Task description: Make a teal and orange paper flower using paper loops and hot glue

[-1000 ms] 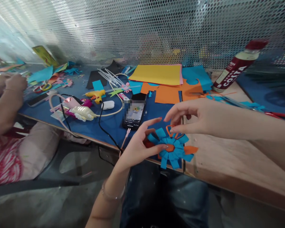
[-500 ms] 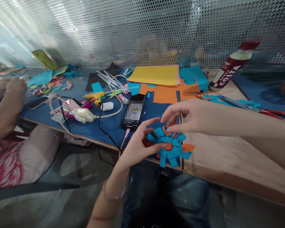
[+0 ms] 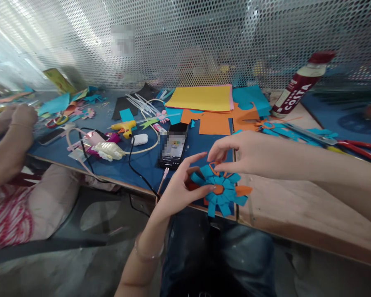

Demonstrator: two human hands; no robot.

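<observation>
A blue paper flower [image 3: 220,198] with an orange centre and orange pieces at its edge is held over the table's front edge. My left hand [image 3: 185,185] grips it from the left, thumb pressed on the flower near the centre and the other fingers partly behind. At the flower's top, my right hand [image 3: 227,152] pinches a small orange paper loop [image 3: 214,167] between thumb and fingers. An orange pointed piece [image 3: 243,190] sticks out on the flower's right side. Just beyond my left hand lies a phone [image 3: 173,148] with its screen lit.
Yellow sheets [image 3: 200,98], orange paper [image 3: 214,123] and blue paper [image 3: 252,99] lie at the back. Red-handled scissors [image 3: 355,146] and a Costa bottle [image 3: 301,86] are at right. Left are a yellow glue gun [image 3: 123,128], cables, a power strip [image 3: 106,149] and another person's hands [image 3: 23,117].
Both hands and the flower hold nearly the same place. My right hand has shifted slightly left and down at the orange loop. The view has moved a little.
</observation>
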